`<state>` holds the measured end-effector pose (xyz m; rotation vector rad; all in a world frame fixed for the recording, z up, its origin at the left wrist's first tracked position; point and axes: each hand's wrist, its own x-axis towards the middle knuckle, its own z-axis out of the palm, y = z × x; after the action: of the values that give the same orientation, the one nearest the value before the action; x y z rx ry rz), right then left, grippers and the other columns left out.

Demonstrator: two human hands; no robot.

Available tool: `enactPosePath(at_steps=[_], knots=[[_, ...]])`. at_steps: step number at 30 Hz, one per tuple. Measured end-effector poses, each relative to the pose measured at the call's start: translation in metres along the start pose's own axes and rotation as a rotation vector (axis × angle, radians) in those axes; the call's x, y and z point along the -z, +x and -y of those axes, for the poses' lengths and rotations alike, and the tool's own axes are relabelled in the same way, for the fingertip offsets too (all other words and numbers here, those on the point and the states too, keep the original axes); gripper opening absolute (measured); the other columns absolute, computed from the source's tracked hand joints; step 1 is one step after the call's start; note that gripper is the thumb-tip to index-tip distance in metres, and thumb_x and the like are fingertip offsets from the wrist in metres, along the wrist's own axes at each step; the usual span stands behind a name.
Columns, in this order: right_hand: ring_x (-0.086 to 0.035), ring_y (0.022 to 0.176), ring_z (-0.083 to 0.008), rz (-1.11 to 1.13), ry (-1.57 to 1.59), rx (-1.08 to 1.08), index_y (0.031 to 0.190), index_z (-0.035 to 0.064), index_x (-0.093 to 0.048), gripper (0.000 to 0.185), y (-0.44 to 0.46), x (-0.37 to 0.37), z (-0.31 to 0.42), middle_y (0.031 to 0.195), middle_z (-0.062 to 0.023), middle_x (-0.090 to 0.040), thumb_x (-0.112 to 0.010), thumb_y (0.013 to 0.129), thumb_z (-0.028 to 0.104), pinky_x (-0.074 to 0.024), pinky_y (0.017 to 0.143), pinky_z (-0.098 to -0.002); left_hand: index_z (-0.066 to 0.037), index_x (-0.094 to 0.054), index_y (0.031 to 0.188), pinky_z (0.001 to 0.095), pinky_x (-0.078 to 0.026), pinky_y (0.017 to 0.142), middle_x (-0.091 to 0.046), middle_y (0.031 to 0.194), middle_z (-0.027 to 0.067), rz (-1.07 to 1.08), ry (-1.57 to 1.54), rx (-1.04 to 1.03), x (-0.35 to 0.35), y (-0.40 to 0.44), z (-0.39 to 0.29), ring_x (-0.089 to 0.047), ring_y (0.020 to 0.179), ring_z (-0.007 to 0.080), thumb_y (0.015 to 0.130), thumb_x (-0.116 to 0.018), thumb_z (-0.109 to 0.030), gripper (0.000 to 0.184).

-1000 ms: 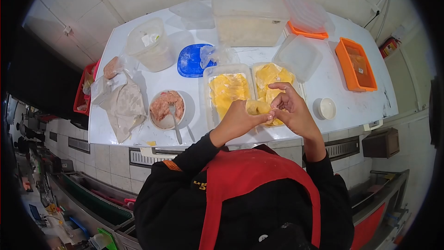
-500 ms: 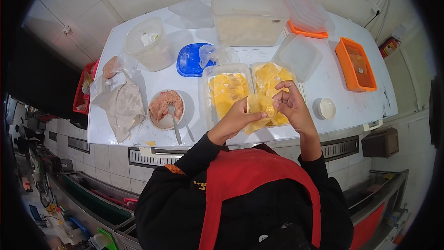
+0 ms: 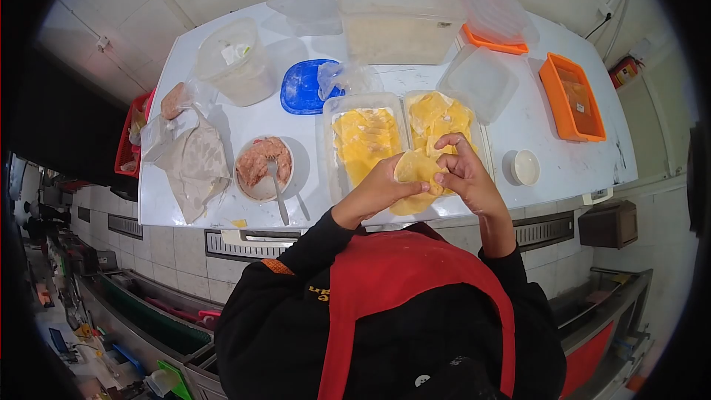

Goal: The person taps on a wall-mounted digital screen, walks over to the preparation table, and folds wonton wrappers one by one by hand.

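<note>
My left hand [image 3: 385, 189] pinches a thin yellow sheet [image 3: 415, 169] between thumb and fingers. On its other side my right hand [image 3: 468, 178] has thumb and fingers closed on the same sheet. Both hands are above the front of two clear trays. Yellow sheets lie in the left tray [image 3: 329, 170] and in the right tray [image 3: 481, 135], which is partly hidden by my right hand. Further left, a white bowl [image 3: 290, 154] holds pink minced meat [image 3: 261, 161] with a spoon [image 3: 280, 196] resting in it.
A blue lid [image 3: 300, 89], a clear tub [image 3: 235, 67] and a large clear bin [image 3: 400, 18] stand behind. To the right are a small white bowl [image 3: 525, 167] and an orange basket [image 3: 570, 100]. Cloth [image 3: 196, 170] and plastic bags lie at the left.
The yellow sheet, folded and rounded in my fingers a second ago, now hangs opened out between my hands. My right fingers have closed in on it. The view has tilted slightly.
</note>
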<state>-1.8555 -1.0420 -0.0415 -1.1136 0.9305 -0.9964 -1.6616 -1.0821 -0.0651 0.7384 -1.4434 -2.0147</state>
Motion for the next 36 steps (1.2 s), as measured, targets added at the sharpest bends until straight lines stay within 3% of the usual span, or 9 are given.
enactPosePath(at_steps=[10, 19, 30, 36], knots=[[-0.049, 0.066, -0.0032, -0.047, -0.198, -0.022, 0.127, 0.0073, -0.038, 0.043, -0.001, 0.003, -0.011, 0.065, 0.0026, -0.053, -0.056, 0.088, 0.004, -0.0390, 0.067, -0.0187, 0.000, -0.056, 0.110, 0.0250, -0.046, 0.077, -0.062, 0.097, 0.0051, -0.032, -0.026, 0.051, 0.004, -0.001, 0.019, -0.057, 0.086, 0.0098, 0.082, -0.068, -0.017, 0.035], [-0.055, 0.080, -0.0084, -0.094, -0.081, 0.027, 0.133, 0.0035, -0.031, 0.053, -0.008, -0.004, 0.000, 0.088, -0.0047, -0.057, -0.056, 0.086, 0.001, -0.0441, 0.075, -0.0234, 0.001, -0.059, 0.103, 0.0230, -0.047, 0.071, -0.064, 0.090, 0.0043, -0.120, -0.085, 0.015, 0.001, 0.001, 0.026, -0.058, 0.079, 0.0089, 0.080, -0.070, -0.016, 0.031], [-0.053, 0.077, -0.0084, -0.217, -0.163, 0.248, 0.130, 0.0026, -0.035, 0.056, -0.015, -0.015, -0.007, 0.083, -0.0045, -0.056, -0.061, 0.081, -0.006, -0.0436, 0.072, -0.0226, 0.002, -0.059, 0.102, 0.0227, -0.047, 0.071, -0.064, 0.091, 0.0043, -0.140, -0.084, 0.010, -0.007, -0.003, 0.012, -0.059, 0.080, 0.0091, 0.082, -0.068, -0.015, 0.027], [-0.053, 0.079, -0.0092, -0.151, -0.164, 0.244, 0.129, 0.0024, -0.035, 0.057, -0.015, -0.013, -0.006, 0.085, -0.0045, -0.055, -0.062, 0.080, -0.007, -0.0437, 0.074, -0.0228, 0.001, -0.064, 0.091, 0.0255, -0.046, 0.062, -0.065, 0.076, 0.0055, -0.166, 0.166, -0.003, -0.008, -0.005, 0.010, -0.059, 0.067, 0.0092, 0.078, -0.067, -0.018, 0.024]])
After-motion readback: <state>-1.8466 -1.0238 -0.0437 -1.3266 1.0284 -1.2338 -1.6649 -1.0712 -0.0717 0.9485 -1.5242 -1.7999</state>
